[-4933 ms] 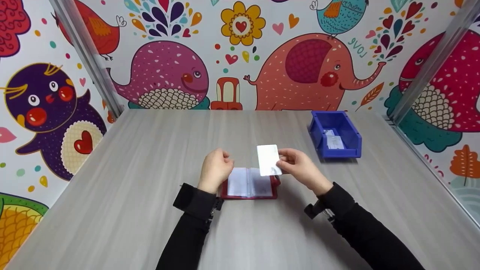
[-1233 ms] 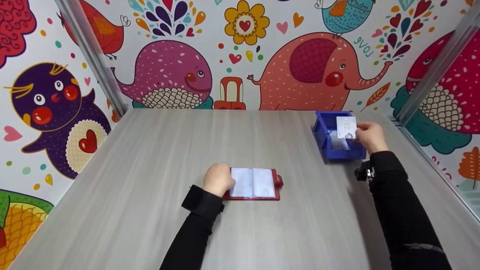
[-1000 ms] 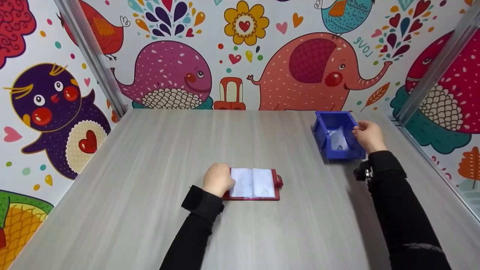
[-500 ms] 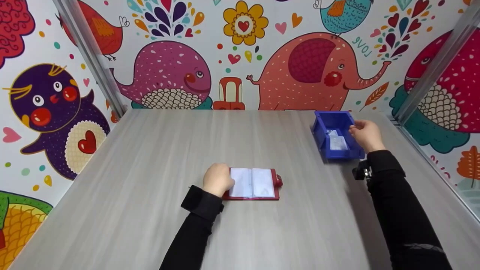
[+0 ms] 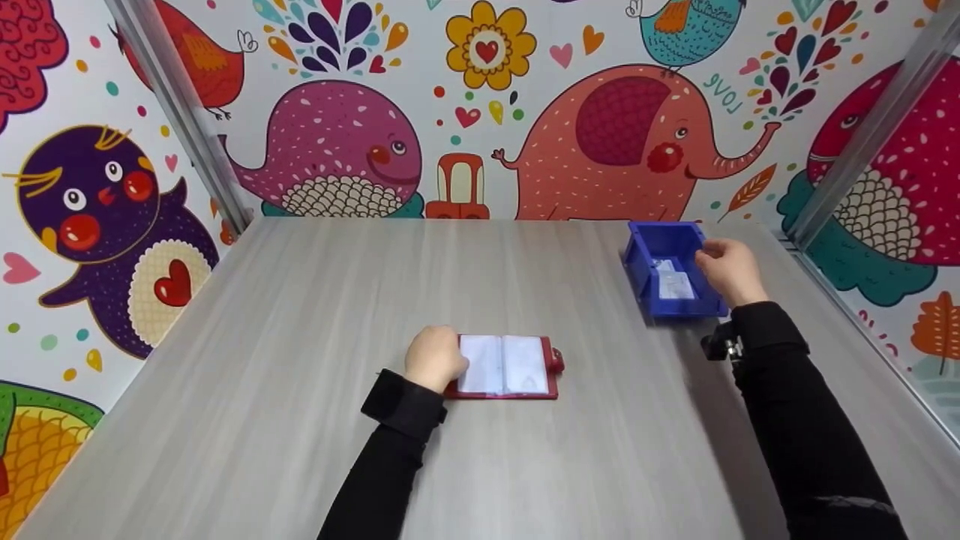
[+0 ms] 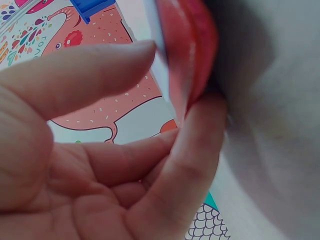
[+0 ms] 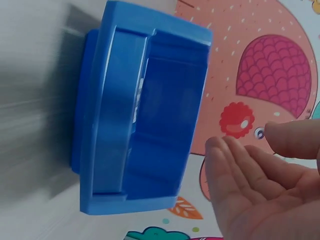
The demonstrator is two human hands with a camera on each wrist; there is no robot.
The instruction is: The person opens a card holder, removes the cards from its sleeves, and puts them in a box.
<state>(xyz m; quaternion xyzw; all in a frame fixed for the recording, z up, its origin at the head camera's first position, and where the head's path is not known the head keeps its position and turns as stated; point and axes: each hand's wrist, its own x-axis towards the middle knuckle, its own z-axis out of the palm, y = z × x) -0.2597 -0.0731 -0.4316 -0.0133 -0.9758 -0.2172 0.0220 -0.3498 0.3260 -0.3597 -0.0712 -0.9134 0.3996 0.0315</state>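
Just left of lower centre, one person's left hand (image 5: 435, 358) pinches the left edge of one red book (image 5: 519, 367); in the left wrist view we find the thumb (image 6: 125, 65) on the white side and a finger (image 6: 185, 165) against the red cover. The book lies open in the lower centre of the frame, two white pages (image 5: 480, 364) facing up, one red clasp (image 5: 557, 361) at its right edge. Well apart, right of centre, we see one blue bin (image 5: 684, 308) holding at least two cards (image 5: 676, 285); their overlap denies us an exact count. Just beside its right rim hovers the right hand (image 5: 733, 270), fingers together and slightly bent, thumb apart; the right wrist view shows us a gap between fingertips and bin.

Beneath everything spreads one pale, wood-grained table (image 5: 285, 360). Around it we count three printed walls (image 5: 555, 22): one purple bird (image 5: 94, 202) at left, one whale (image 5: 337, 142) and one elephant (image 5: 570, 184) across the top, part of a pink creature (image 5: 930, 142) at upper right. Two metal posts (image 5: 176, 112) mark the upper left and upper right.
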